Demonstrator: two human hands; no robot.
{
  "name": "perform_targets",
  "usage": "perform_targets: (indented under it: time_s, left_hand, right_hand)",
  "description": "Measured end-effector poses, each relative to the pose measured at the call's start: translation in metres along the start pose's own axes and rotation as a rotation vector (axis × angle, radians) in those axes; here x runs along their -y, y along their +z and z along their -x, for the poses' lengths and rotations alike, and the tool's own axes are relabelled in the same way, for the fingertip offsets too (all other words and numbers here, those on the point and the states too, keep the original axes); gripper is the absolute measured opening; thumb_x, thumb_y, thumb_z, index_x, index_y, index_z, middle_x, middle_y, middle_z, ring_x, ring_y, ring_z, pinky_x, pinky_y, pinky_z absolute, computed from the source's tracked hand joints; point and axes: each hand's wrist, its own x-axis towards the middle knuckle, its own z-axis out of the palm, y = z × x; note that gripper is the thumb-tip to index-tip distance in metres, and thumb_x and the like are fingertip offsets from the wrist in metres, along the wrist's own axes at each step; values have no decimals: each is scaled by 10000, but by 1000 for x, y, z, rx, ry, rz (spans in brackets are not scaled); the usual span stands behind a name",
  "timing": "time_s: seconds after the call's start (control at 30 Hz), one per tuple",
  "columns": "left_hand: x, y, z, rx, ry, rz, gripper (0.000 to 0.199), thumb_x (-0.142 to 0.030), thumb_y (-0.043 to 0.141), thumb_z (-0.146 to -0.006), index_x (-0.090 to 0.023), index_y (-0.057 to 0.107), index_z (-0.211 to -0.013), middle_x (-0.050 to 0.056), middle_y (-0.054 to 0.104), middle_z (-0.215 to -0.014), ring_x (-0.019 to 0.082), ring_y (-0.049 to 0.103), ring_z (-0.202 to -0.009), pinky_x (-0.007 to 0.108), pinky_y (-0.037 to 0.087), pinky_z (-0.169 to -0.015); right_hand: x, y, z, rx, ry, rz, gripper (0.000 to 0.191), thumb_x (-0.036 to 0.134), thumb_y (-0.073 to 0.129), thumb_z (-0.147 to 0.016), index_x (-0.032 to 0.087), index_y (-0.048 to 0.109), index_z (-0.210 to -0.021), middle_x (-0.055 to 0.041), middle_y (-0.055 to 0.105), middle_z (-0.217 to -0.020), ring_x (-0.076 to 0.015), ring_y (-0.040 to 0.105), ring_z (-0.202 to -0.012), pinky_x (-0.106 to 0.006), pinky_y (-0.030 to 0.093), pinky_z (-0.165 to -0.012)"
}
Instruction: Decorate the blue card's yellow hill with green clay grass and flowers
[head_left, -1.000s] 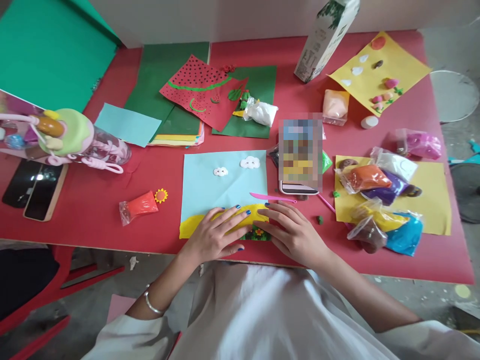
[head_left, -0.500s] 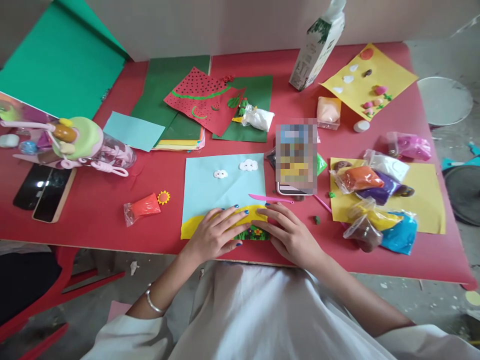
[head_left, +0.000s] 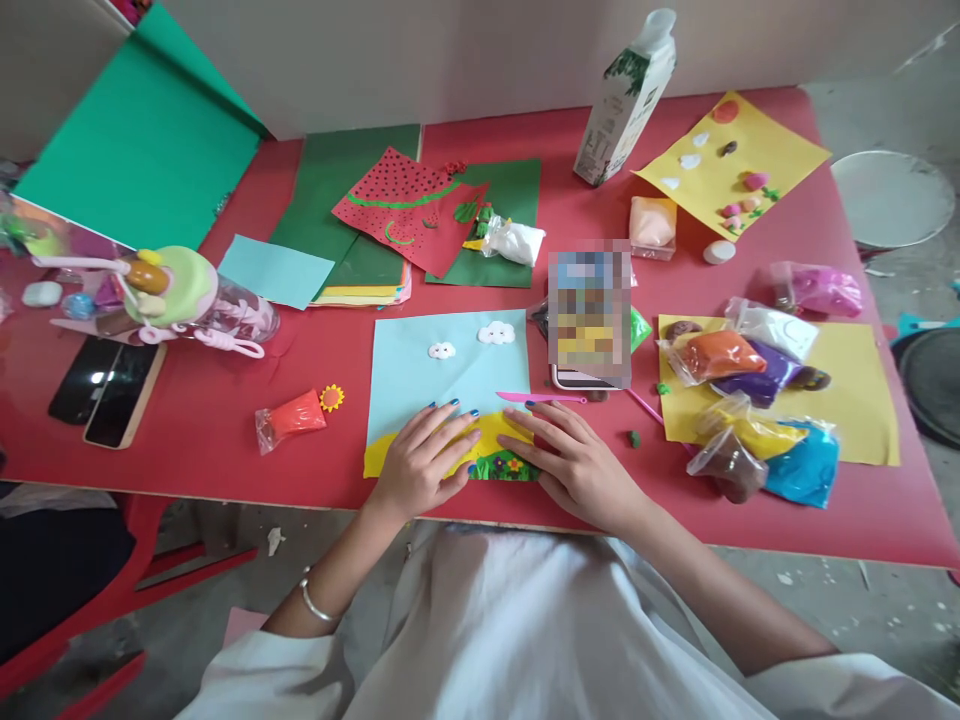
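A light blue sheet point(head_left: 420, 385) lies on the red table, with two white clouds point(head_left: 496, 333) on its upper part and a yellow layer point(head_left: 491, 430) along the lower part. Below the yellow is a green patch point(head_left: 491, 468) with small flowers. My left hand point(head_left: 427, 460) rests flat on the yellow layer, fingers spread and holding nothing. On the right end of the yellow lies my right hand point(head_left: 574, 460), its fingers also apart and nothing in them. A pink plastic knife point(head_left: 555, 398) sits just above my right fingertips.
A phone point(head_left: 590, 320) with a blurred screen stands right of the sheet. Bagged clay point(head_left: 721, 357) in several colours lies on yellow paper at the right. An orange-red clay bag point(head_left: 292, 420) is at the left. Farther back are a carton point(head_left: 626, 100) and a watermelon-patterned sheet point(head_left: 405, 205).
My left hand has shifted slightly left, showing more of the yellow and green. My right hand has barely moved. The camera view has shifted a little.
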Motion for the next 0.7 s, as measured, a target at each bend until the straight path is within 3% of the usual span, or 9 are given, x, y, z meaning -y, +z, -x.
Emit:
perform_targets:
  time_s: [0.13,0.27,0.43,0.7]
  left_hand:
    - [0,0,0,8,-6,-32,282,-239,478,-947,-219,716,-1097,42,711,-1209,236,594,-1220,414,442,-1046]
    - [1,-1,1,9,-1,-82,375,-316,434,-971,-240,648,-1270,66,670,-1280,249,565,-1246,427,378,-1092]
    - [0,1,0,113,-26,-115,438,-388,443,-981,-279,550,-1391,62,579,-1407,303,466,-1340,477,321,-1124]
    - [-1,4,1,39,-40,-147,408,-305,456,-969,-279,579,-1357,57,656,-1298,279,512,-1306,466,315,-1135]
  right_hand:
    - [-5,1,0,-51,47,-105,599,34,386,-871,208,471,-1438,-87,529,-1439,-237,449,-1340,-482,470,-1082]
    - [-5,4,-2,-35,78,-79,651,56,384,-873,242,388,-1497,-73,542,-1431,-240,466,-1336,-494,460,-1090]
    - [-1,6,-4,27,98,1,583,82,407,-859,176,496,-1427,-96,516,-1459,-262,448,-1350,-485,452,-1087]
    - [1,6,-6,35,120,44,543,94,411,-849,181,561,-1364,-98,506,-1467,-251,441,-1349,-461,430,-1087]
